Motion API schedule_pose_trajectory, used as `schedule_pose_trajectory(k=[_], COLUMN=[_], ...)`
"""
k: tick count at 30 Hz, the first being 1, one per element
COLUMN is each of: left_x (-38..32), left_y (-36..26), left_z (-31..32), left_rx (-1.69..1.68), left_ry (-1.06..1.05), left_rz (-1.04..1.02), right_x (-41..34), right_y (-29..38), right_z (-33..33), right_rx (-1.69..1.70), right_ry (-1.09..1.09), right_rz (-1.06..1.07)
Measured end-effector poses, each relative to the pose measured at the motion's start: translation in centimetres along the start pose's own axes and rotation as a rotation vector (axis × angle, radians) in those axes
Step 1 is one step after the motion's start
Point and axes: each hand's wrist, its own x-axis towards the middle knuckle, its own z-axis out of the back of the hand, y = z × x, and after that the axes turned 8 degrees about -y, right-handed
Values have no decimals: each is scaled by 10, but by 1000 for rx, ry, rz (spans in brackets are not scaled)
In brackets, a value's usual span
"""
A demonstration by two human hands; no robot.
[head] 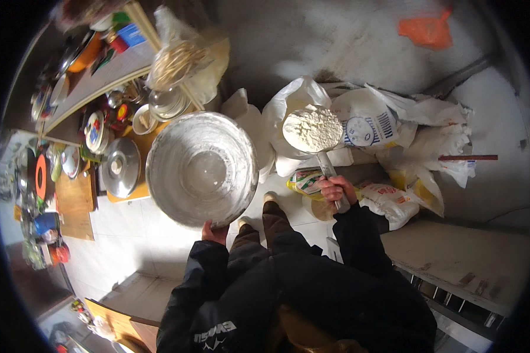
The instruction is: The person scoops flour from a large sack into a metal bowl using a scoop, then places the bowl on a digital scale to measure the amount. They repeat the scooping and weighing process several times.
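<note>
My left hand (215, 233) grips the near rim of a large metal basin (205, 170), whose inside is coated with white powder. The basin is tilted so that its inside faces me; it holds no heap of flour. My right hand (337, 192) is closed round the handle of a metal scoop (326, 164), to the right of the basin. A heap of white flour (313, 128) fills the scoop's bowl. Just behind the scoop stands an open white plastic sack (277, 103); the scoop covers part of its mouth.
Shelves on the left hold bowls and pots, with a lidded metal pot (121, 167) near the basin. A plastic bag of thin sticks (179, 61) hangs above them. Printed sacks (366, 123) and a tied white bag (386, 200) are at right, beside a grey ledge (463, 256).
</note>
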Motion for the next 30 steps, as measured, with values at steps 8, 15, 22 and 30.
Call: schedule_pose_trajectory(k=[8,15,22,30], left_x=[2,-4,-22,-34], left_y=[4,6,3,3], left_z=[0,-2,-9,-11], left_rx=[-94,-7,-33,-55], left_ry=[-50,-43,16,41], left_rz=[28,-14,-19,-41], right_x=[1,24,95,136], right_y=[-94,-152,-156,-188], right_z=[-53,-68,-36,-5], right_rx=[-89,-275,-711,-1532], right_ry=[14,-55,-250,-461], right_rz=[-106,-249,-342,143])
